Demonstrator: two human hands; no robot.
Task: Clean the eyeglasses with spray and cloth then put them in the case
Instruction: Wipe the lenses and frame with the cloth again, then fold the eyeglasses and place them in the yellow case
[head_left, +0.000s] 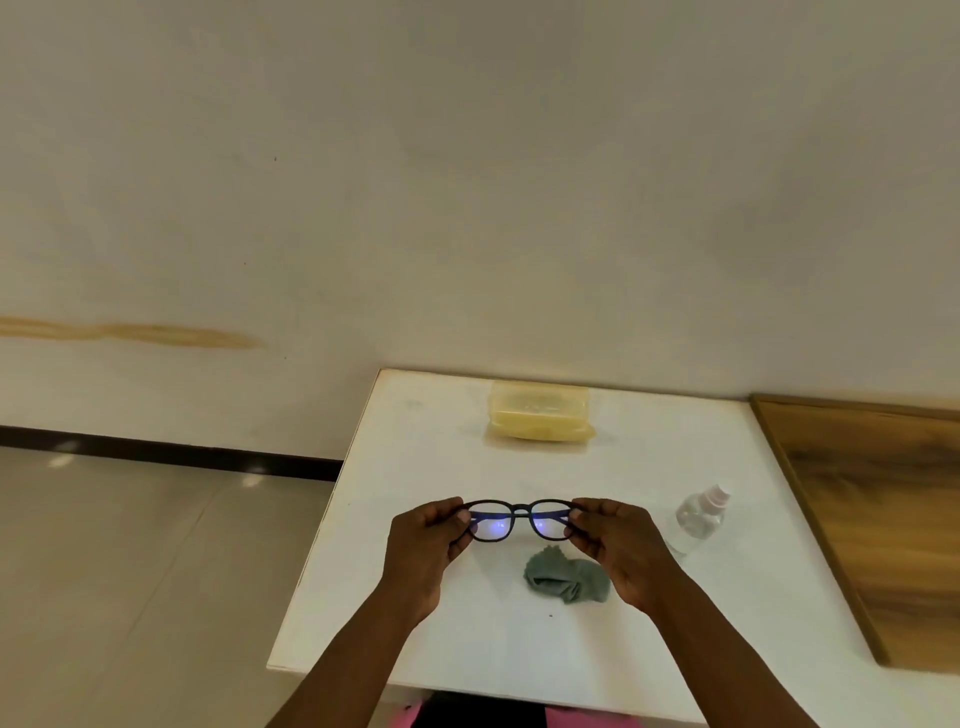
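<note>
I see the glasses (519, 521) held level above the bench (426, 457), long axis running left to right, lenses facing me. My left hand (423, 545) pinches the frame's left end, thumb under and fingers over; my right hand (618, 545) pinches the right end likewise. Both forearms reach in from the near edge. Frame dark, lenses showing a bluish glare. Cloth (569, 574) lies crumpled below the glasses; spray (698, 517) stands toward the right edge; yellow case (540, 410), closed, at the far edge.
</note>
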